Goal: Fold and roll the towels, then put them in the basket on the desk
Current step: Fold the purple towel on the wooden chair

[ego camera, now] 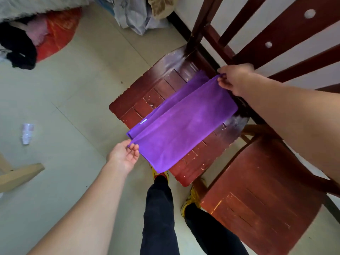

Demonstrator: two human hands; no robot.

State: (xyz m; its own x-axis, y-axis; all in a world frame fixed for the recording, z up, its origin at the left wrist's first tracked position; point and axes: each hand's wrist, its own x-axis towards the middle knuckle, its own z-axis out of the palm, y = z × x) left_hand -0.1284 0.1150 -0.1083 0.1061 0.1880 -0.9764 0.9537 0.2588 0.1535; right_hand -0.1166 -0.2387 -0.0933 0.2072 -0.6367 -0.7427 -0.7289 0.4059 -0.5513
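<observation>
While the purple towel (pixel 182 124) lies across the seat of the red wooden chair (pixel 147 92) at frame centre, it is only part folded: one flap is doubled over lengthwise, and a lower layer with a small white tag (pixel 143 121) shows along its upper-left edge. Left hand (pixel 125 155), lower centre, pinches the near corner of the upper layer between thumb and fingertips. Right hand (pixel 235 80), upper right, pinches the far corner of the same edge, close to the chair back. Towel's lower end overhangs the front of the seat.

Judgement: fold stage in progress, early in the task. Remaining: finish folding, roll, carry to basket. No basket, desk or other towels in view. A second chair (pixel 257 196) stands lower right with nothing on its seat.
</observation>
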